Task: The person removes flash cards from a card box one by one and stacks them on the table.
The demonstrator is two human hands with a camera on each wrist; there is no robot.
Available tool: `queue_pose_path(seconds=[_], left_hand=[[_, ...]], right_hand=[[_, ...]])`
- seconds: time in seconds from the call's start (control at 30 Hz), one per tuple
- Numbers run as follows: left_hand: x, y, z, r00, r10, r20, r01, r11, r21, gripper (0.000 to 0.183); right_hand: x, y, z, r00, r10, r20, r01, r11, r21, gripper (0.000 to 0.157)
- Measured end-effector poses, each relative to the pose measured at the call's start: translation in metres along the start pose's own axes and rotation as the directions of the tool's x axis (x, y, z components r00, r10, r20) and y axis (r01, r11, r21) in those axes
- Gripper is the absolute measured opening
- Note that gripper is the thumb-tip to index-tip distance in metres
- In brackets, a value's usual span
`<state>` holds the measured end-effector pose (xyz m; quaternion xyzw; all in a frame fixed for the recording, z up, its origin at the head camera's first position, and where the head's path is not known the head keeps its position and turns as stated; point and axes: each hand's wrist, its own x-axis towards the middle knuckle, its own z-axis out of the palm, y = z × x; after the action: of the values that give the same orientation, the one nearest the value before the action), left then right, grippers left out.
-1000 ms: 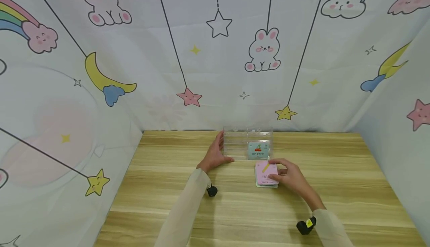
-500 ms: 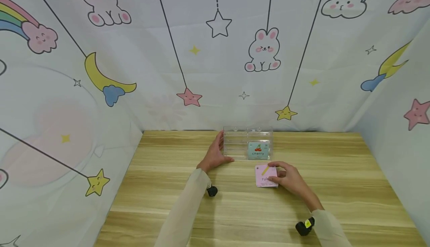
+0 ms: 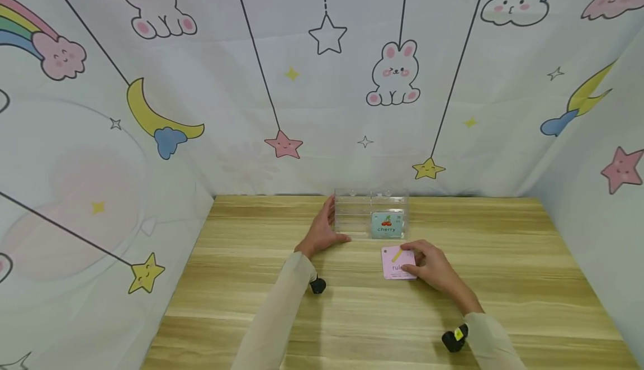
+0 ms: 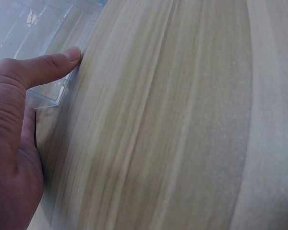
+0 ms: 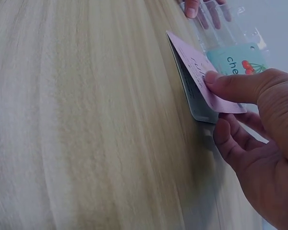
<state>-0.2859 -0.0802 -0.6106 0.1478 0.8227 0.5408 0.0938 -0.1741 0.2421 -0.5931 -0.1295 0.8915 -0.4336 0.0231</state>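
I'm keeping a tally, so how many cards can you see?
3: a cherry card in the clear rack, a pink card pinched in the right hand, and a greenish card beneath the pink one. More may be hidden.

The ruler card (image 3: 392,266) is pink, the cherry card (image 3: 387,230) teal with red fruit (image 3: 386,222). Streaky yellow-brown grain runs across the worktop (image 3: 226,264); the white backdrop (image 3: 332,102) bears pink and yellow stars (image 3: 284,145).

Free tabletop (image 3: 513,258) to the right, clear case (image 3: 352,225) blocking ahead, left hand (image 3: 321,233) at its left
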Motion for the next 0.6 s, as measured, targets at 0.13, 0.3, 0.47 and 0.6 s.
queue_pose_path(seconds=[0.13,0.3,0.47,0.6], left_hand=[[0.0014,-0.0012,0.0004,1.000,0.006,-0.008,-0.006,1.000,-0.001,0.128],[0.0017,-0.0010,0.0003,1.000,0.001,-0.003,-0.001,1.000,0.001,0.129],[0.0028,-0.0022,-0.0002,1.000,-0.002,0.005,0.002,1.000,-0.001,0.129],[0.0022,-0.0025,0.0000,1.000,0.012,0.000,-0.012,1.000,-0.007,0.128]], right_hand=[[0.0002,0.0025,0.0017,0.999,-0.030,-0.013,0.030,0.999,-0.023,0.041],[-0.0002,0.0066,0.0044,0.998,-0.059,-0.016,0.058,0.997,-0.060,0.040],[0.0001,0.0075,0.0054,0.998,-0.060,-0.001,0.060,0.995,-0.074,0.040],[0.0006,0.0076,0.0058,0.998,-0.054,0.017,0.055,0.995,-0.086,0.041]])
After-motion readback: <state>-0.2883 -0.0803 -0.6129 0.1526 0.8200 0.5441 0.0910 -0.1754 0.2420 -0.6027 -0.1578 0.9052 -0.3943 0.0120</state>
